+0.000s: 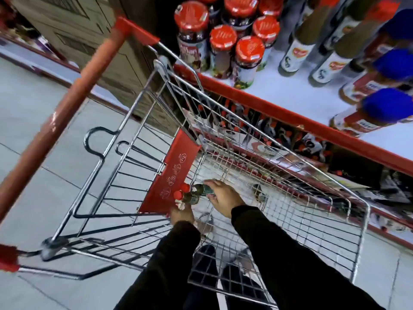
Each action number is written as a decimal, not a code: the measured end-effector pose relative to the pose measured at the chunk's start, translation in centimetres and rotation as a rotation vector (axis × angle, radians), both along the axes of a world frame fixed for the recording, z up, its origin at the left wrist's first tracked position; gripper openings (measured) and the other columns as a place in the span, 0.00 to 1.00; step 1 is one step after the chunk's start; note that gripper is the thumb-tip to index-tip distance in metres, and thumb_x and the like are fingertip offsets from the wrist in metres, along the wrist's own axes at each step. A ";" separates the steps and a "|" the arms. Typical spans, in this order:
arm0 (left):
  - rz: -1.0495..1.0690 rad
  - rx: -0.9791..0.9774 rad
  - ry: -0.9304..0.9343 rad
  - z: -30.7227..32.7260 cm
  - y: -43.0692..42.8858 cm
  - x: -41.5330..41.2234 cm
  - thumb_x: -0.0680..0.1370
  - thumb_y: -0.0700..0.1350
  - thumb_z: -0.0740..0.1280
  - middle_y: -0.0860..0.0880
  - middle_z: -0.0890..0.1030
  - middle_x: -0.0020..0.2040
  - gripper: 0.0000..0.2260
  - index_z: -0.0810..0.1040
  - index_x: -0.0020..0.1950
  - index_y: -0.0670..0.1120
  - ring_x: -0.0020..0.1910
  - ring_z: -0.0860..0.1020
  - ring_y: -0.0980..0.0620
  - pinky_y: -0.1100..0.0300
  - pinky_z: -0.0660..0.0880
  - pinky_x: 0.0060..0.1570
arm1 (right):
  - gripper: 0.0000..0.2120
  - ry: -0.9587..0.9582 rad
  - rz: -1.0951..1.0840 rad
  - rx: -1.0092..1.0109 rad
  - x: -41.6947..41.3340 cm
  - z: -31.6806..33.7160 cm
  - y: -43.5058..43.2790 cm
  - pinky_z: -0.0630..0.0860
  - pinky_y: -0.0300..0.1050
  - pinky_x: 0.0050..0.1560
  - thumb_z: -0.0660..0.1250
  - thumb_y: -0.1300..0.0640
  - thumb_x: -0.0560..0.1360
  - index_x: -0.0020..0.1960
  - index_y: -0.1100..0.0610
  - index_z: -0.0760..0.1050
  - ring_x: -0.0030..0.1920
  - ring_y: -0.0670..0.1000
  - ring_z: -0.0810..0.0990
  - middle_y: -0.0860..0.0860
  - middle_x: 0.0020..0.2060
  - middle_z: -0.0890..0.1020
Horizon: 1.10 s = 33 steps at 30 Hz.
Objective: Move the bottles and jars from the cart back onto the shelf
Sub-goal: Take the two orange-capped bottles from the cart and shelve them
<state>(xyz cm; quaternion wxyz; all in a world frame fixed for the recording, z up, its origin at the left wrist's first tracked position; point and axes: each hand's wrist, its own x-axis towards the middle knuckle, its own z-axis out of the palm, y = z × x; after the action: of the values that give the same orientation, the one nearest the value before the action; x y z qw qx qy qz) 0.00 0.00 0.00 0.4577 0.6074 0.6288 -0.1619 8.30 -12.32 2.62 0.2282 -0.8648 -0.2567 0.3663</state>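
Observation:
Both my arms, in black sleeves, reach down into the wire cart (245,135). Two small dark glass bottles with red caps lie side by side near the cart's red child-seat flap. My right hand (223,198) is closed around the upper bottle (196,189). My left hand (182,212) sits under the lower bottle (190,198) and grips it from below; its fingers are mostly hidden. The white shelf (290,95) with a red front edge runs along the cart's far side, at the upper right.
On the shelf stand several red-lidded jars (223,50), tall dark bottles (299,50) and blue-capped bottles (380,108). A lower shelf of red-capped bottles shows through the cart's wire. The cart's red handle bar (73,95) crosses the left. The floor is grey tile.

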 end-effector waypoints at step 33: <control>-0.531 0.350 -0.559 8.1 -3.5 -0.1 0.77 0.41 0.68 0.47 0.81 0.53 0.08 0.72 0.55 0.46 0.55 0.78 0.48 0.52 0.75 0.57 | 0.23 -0.025 -0.513 0.214 -0.6 6.7 -7.1 0.73 0.54 0.71 0.70 0.53 0.78 0.72 0.55 0.73 0.65 0.54 0.79 0.54 0.64 0.82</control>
<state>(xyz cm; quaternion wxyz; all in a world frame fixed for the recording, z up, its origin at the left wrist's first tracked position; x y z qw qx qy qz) -0.14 -3.46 8.14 0.4429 0.8375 0.3200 0.0059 7.71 -19.39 9.27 0.4000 -0.8771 -0.0696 0.2566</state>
